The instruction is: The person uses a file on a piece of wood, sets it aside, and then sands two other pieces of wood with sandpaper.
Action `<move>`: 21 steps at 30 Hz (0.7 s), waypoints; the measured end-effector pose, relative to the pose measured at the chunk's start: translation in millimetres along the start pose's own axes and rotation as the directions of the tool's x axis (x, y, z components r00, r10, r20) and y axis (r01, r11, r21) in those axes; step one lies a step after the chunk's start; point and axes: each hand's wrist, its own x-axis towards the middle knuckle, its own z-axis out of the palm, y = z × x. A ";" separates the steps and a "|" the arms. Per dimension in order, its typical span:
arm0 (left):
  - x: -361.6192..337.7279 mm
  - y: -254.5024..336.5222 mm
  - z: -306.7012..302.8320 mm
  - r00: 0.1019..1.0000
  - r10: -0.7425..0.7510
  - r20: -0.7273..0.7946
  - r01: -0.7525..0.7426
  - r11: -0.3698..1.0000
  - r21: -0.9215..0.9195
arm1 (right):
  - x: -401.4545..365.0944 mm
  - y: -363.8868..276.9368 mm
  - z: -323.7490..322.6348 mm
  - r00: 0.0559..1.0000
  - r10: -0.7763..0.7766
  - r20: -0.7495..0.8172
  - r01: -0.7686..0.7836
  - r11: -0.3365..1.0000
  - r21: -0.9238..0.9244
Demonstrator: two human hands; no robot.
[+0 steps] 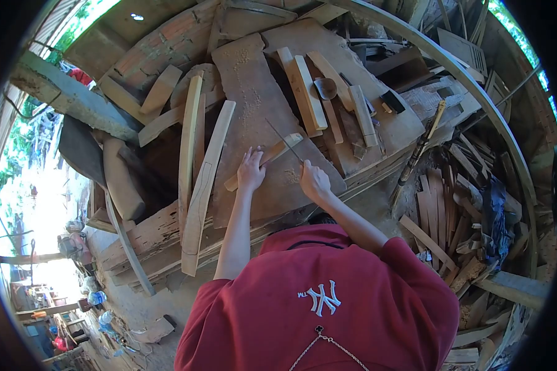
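Note:
A short strip of pale wood (280,148) lies slantwise on the broad brown board in front of me. My left hand (251,169) holds the strip down against the board, fingers spread over its middle. Closed around the near end of a long thin metal tool that looks like a file (281,135), my right hand (315,182) is just right of the strip. The file crosses over the strip near its far end. Its handle is hidden in my fist. Below the hands, the broad brown board (238,105) carries scattered wood specks.
Several wood pieces (310,93) and a wooden mallet-like tool with a rounded head (325,89) lie on the right. Two long pale planks (210,179) lean at the left. A dark-handled brush-like block (392,102) sits far right. Scrap wood (436,204) is heaped below, beside a stick (419,151).

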 end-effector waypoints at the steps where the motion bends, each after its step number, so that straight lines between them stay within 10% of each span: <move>1: -0.2 0.3 0.0 1.000 -0.001 -0.002 0.001 1.000 0.001 | -0.6 -1.4 -0.9 1.000 0.003 0.005 -0.003 1.000 -0.001; 21: -0.1 2.1 -4.7 0.995 -0.070 0.073 0.070 0.998 0.004 | -19.9 0.6 1.3 0.999 0.042 0.031 -0.040 0.998 -0.051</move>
